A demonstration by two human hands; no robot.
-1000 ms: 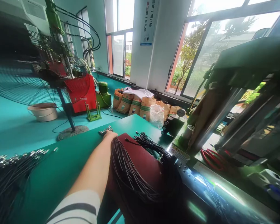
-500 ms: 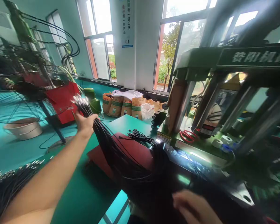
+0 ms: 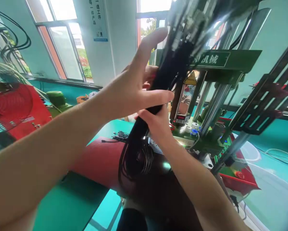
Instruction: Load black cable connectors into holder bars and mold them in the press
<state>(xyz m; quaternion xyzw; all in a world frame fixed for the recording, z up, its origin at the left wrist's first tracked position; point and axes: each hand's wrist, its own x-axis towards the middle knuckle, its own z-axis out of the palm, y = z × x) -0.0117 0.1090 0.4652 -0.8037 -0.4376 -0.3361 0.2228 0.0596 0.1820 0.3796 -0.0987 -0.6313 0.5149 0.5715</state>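
Note:
A thick bundle of thin black wires [image 3: 168, 69] stands nearly upright in front of me, its metal-tipped ends blurred at the top. My left hand [image 3: 131, 86] wraps round the bundle's middle, thumb across the front and forefinger stretched up along it. Just below, my right hand [image 3: 155, 123] grips the same bundle. The wires' lower part hangs in a loop [image 3: 134, 157] over a dark red mat [image 3: 98, 160] on the green table [image 3: 69, 205]. More black wires [image 3: 117, 136] lie on the mat's far end.
A green press machine [image 3: 213, 61] with steel columns stands right behind the bundle. A red machine [image 3: 16, 109] and a wire fan guard are at the left. Windows line the far wall. A clear plastic bin [image 3: 268, 189] sits at the lower right.
My left hand has swung the wire bundle from out at the left up to the centre, in front of the press. My right hand has risen and taken hold below it.

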